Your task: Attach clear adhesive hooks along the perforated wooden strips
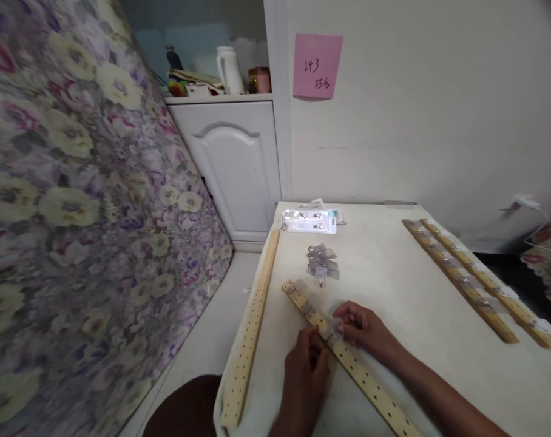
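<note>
A light wooden strip with rows of holes (pixel 371 388) lies slantwise on the table. Small metal pieces in clear plastic bags (pixel 306 308) sit along its far part. My left hand (pixel 306 364) is closed at the strip's left edge, its fingertips against the wood. On the other side, my right hand (pixel 364 328) pinches a small clear plastic bag (pixel 332 331) that rests over the strip. What is inside that bag is partly hidden by glare and fingers. Beyond the strip's far end lies a small pile of similar bagged metal pieces (pixel 320 260).
Another perforated strip (pixel 252 328) lies along the table's left edge. Two strips carrying bagged pieces (pixel 466 282) lie at the right. A clear blister pack (pixel 308 221) is at the back of the white-covered table (pixel 371 243). A floral curtain (pixel 98 212) hangs left.
</note>
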A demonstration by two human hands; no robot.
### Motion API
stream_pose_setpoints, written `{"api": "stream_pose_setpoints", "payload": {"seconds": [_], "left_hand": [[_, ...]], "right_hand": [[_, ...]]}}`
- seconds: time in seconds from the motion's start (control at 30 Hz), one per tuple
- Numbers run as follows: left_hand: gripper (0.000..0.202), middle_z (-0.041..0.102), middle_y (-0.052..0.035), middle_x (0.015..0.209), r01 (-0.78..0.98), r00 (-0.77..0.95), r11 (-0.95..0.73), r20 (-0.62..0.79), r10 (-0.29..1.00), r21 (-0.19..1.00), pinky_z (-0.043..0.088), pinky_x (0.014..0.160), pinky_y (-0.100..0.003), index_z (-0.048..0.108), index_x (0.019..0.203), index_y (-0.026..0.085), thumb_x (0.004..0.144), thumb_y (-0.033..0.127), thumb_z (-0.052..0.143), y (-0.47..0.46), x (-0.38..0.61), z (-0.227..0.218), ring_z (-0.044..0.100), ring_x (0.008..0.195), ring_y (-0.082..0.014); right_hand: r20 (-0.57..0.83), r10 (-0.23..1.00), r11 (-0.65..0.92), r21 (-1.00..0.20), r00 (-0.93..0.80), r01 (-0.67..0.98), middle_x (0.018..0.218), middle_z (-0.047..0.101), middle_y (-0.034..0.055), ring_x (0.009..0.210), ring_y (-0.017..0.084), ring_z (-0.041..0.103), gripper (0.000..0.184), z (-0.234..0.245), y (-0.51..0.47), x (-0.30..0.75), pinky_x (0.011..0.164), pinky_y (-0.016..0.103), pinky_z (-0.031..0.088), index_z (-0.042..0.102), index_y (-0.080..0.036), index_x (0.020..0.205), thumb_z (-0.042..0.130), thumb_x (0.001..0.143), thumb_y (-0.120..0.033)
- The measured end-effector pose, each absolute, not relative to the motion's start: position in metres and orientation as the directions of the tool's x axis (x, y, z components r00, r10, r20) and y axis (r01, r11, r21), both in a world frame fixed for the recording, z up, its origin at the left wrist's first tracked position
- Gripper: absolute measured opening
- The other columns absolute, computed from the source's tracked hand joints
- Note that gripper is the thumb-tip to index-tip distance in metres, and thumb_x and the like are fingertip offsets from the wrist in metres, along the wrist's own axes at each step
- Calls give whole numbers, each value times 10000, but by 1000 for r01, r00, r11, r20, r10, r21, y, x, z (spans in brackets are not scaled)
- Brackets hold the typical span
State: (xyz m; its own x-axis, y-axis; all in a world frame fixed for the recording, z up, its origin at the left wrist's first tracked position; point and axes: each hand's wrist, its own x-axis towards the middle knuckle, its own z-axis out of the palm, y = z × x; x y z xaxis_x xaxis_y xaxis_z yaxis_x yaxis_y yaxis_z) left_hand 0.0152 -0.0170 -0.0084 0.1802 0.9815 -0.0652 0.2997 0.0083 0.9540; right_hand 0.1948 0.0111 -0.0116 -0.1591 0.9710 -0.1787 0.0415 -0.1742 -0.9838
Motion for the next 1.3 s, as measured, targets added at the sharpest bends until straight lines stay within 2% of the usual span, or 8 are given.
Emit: {"api": "stream_pose_setpoints", "payload": {"seconds": [0.27, 0.43, 0.63, 0.8, 0.93, 1.03, 1.17, 1.3], "left_hand": [[195, 630, -5, 787, 399, 109, -8, -39, 993, 917, 443, 662, -256, 577, 985, 212, 804, 276, 537, -15, 10, -4, 582, 696, -164], [166, 610, -35, 865, 492, 144, -136, 73, 987, 860, 463, 745, -280, 611, 911, 209, 852, 222, 457, -21, 9, -1, 577, 803, -170], [286, 605, -64, 974, 551, 195, -253, 171, 966, 795, 487, 812, -293, 616, 1058, 216, 888, 166, 391, -33, 6, -7, 578, 913, -169], [375, 604, -89, 1046, 631, 273, -376, 260, 926, 679, 496, 833, -331, 568, 1183, 211, 862, 132, 391, -37, 2, -22, 565, 972, -193], [399, 609, -89, 1044, 686, 288, -369, 232, 929, 627, 497, 814, -354, 564, 1195, 218, 846, 122, 395, -39, 6, -26, 558, 952, -208], [436, 611, -81, 1028, 762, 293, -360, 210, 933, 538, 491, 801, -360, 554, 1218, 220, 833, 87, 399, -41, 11, -27, 548, 927, -210], [479, 605, -70, 1052, 814, 297, -377, 241, 924, 442, 485, 805, -343, 523, 1258, 243, 823, 61, 440, -46, 14, -31, 537, 933, -204], [482, 585, -85, 1098, 823, 328, -422, 289, 899, 380, 481, 831, -348, 492, 1286, 217, 835, 50, 448, -49, 15, -33, 527, 961, -203]], "right_hand": [[-234, 953, -221, -971, -191, 90, 561, 485, -81, 401, 48, 395, 241, -12, 20, 194, 396, 183, 318, 544, -197, 847, 634, 728, -386], [-235, 957, -220, -970, -171, 102, 586, 494, -69, 428, 54, 391, 222, -14, 18, 191, 403, 184, 310, 547, -196, 846, 618, 744, -380], [-212, 969, -199, -974, -128, 108, 602, 491, -58, 466, 73, 406, 206, -17, 17, 191, 420, 192, 314, 554, -195, 848, 614, 751, -367], [-204, 973, -184, -968, -108, 168, 609, 502, -51, 482, 88, 418, 195, -18, 17, 192, 444, 208, 329, 556, -199, 844, 597, 752, -365], [-161, 982, -136, -964, -97, 227, 629, 515, -39, 529, 99, 451, 166, -19, 17, 194, 491, 215, 351, 563, -196, 858, 575, 762, -331], [-148, 983, -118, -961, -105, 250, 625, 519, -36, 547, 107, 469, 168, -20, 17, 196, 504, 220, 356, 567, -192, 863, 572, 758, -323], [-143, 984, -111, -957, -102, 268, 629, 549, -30, 563, 122, 495, 163, -20, 18, 196, 514, 230, 366, 572, -194, 867, 561, 751, -308], [-126, 988, -92, -950, -95, 299, 635, 575, -28, 583, 133, 519, 159, -19, 19, 197, 553, 245, 393, 588, -188, 870, 562, 739, -275]]}}
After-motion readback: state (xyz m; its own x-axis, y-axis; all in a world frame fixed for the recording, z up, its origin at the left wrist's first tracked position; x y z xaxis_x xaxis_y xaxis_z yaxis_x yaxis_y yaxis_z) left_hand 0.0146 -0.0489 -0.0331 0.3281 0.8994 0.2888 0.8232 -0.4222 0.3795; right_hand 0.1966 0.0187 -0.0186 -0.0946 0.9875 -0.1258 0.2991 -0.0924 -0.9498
